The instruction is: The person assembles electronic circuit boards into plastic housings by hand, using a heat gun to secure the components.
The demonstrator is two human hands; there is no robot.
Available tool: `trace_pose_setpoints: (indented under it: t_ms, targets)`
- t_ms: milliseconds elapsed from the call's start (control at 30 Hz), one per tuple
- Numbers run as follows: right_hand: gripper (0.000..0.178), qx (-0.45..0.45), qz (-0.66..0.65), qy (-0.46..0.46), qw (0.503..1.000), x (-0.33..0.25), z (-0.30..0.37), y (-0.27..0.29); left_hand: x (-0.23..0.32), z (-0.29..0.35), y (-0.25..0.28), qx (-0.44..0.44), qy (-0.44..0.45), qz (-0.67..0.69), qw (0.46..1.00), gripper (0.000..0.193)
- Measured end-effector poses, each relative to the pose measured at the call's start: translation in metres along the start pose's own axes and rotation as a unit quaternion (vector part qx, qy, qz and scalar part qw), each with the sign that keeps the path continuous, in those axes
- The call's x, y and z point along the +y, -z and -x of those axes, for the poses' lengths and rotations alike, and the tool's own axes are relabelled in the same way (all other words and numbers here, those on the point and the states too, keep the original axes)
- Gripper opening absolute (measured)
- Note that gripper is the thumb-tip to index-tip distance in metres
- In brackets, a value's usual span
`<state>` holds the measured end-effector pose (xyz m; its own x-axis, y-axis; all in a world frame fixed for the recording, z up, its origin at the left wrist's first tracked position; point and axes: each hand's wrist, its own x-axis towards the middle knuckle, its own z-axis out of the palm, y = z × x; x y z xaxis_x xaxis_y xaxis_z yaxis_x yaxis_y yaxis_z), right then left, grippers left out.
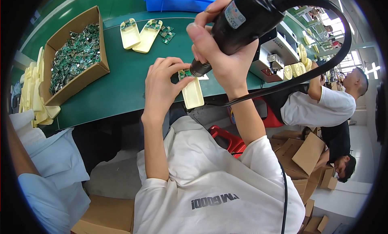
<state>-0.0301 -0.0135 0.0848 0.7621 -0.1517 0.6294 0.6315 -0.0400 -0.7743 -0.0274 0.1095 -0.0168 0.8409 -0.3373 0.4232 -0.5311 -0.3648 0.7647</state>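
Note:
In my right hand [226, 64] is a bulky black hand tool [238, 24] with a narrow, ringed tip and a thick black hose or cable. Its tip points down at the small green circuit board [184, 74] at the far end of a pale yellow plastic case [192, 94]. Thumb and fingers of my left hand [161, 82] grip that end of the case, close beside the tool's tip. The case lies at the table's front edge. Whether the tip touches the board is hard to tell.
A cardboard box [103, 58] full of green boards stands left, beside stacked yellow cases [30, 90]. Two more cases [129, 36] [147, 38] with boards and loose boards [166, 34] lie farther back. A blue bin [173, 3] is behind, a metal device [275, 52] right. Co-workers sit on both sides.

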Motion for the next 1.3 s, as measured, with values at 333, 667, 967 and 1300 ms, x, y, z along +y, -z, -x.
trace_pose_setpoints:
  t_ms: [333,667,967,1300]
  targets:
    - [0.031,-0.015,0.032,0.029,0.999,0.006,0.003,0.004,0.003,0.0,0.001,-0.013,0.008,0.007,1.0,0.026]
    - [0.027,-0.025,0.058,0.034,0.997,0.003,0.008,0.001,-0.002,0.0,0.001,-0.013,-0.009,0.001,1.0,0.029]
    - [0.029,-0.034,0.066,0.027,0.997,-0.004,0.007,0.008,0.0,-0.002,0.004,-0.018,-0.026,-0.011,0.999,0.029]
    - [0.033,0.205,0.033,0.002,0.978,-0.021,0.045,0.113,0.034,-0.055,0.024,0.064,-0.013,0.057,0.996,0.033]
